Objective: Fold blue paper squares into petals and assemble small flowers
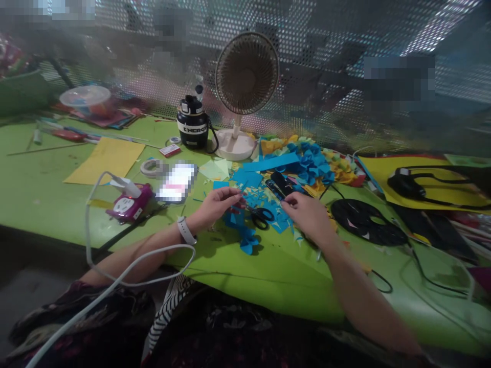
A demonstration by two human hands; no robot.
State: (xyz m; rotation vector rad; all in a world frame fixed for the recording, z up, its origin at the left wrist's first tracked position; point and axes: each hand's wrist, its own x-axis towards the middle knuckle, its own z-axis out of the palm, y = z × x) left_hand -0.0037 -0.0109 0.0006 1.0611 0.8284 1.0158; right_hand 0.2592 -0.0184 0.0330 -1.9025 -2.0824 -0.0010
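Observation:
My left hand is raised over the green table, its thumb and fingertips pinching a small piece of blue paper. My right hand hovers just to the right, with its fingertips drawn together near a black object. Whether they grip anything is too small to tell. Black-handled scissors lie beneath my hands, among blue paper scraps. A blue paper flower rests near the table's front edge.
Blue and yellow paper flowers pile up behind my hands. A phone, tape roll, pink power socket, black bottle and fan stand to the far left. A white cable crosses my left forearm.

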